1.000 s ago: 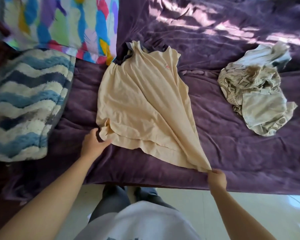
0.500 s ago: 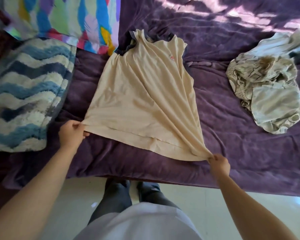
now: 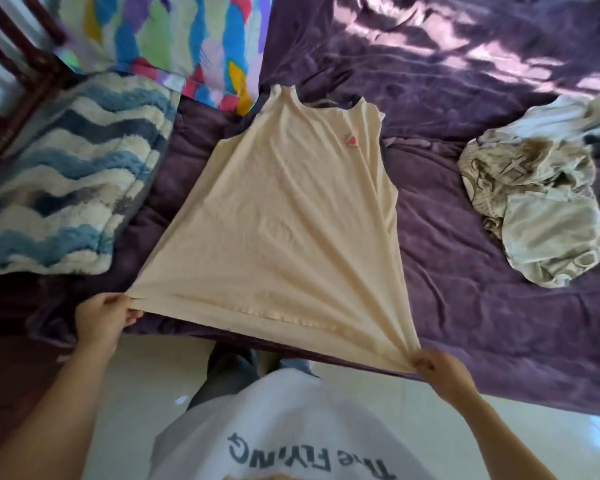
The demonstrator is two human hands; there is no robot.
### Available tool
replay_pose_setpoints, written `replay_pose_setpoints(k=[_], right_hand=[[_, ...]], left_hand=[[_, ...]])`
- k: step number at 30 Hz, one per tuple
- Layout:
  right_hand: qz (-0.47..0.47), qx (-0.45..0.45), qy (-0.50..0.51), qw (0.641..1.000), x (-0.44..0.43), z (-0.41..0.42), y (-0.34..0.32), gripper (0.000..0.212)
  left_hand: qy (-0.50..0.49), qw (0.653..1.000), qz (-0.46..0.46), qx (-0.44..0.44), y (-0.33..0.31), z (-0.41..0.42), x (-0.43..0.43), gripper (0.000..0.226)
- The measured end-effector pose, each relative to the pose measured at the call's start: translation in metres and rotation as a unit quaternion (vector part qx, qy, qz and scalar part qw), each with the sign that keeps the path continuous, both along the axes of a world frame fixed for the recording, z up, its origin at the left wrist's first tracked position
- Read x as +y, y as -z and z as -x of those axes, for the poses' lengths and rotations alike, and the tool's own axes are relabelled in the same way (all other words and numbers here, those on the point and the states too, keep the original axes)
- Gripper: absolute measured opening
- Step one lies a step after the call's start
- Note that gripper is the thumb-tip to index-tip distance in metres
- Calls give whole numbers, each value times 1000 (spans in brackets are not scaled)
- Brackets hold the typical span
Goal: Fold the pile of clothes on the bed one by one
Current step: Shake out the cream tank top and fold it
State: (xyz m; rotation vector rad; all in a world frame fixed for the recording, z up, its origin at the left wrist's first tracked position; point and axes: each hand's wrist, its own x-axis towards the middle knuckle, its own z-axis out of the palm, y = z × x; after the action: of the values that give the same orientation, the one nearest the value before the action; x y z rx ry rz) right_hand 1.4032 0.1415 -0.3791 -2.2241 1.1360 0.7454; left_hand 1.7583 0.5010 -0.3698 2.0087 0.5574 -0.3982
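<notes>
A cream sleeveless top (image 3: 284, 216) with a small pink mark near its chest lies spread on the purple bed cover (image 3: 465, 140), neck end away from me. My left hand (image 3: 103, 317) pinches its lower left hem corner. My right hand (image 3: 440, 370) pinches the lower right corner at the bed's front edge. The hem is stretched taut between the two hands. A crumpled pile of pale patterned clothes (image 3: 541, 188) sits on the bed at the right.
A blue and white wavy fleece blanket (image 3: 59, 174) lies at the left. Behind it is a multicoloured quilt (image 3: 160, 39), with a dark wooden frame (image 3: 11, 64) at the far left. Pale floor tiles (image 3: 551, 427) show below the bed edge.
My left hand has pulled the left hem corner outward and toward me, and my right hand has drawn its corner toward me. The top now lies flatter and wider.
</notes>
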Motion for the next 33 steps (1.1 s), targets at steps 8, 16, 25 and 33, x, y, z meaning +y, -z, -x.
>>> replay_pose_setpoints(k=[8,16,25,33], right_hand=[[-37,231,-192,953,-9,-30,8,26],[1,207,-219,953,-17,-105,3,34],[37,89,-151,984,-35,-201,-17,32],[61,64,-71,994,-96,-292,-29,30]], left_hand=[[281,893,-352,16,-18,8,16,14],[392,793,-465,-11,-29,-3,-46,29],[544,735,-398,-73,-6,-50,-125,34],[519,806,-274,-77,4,-160,-220,35]])
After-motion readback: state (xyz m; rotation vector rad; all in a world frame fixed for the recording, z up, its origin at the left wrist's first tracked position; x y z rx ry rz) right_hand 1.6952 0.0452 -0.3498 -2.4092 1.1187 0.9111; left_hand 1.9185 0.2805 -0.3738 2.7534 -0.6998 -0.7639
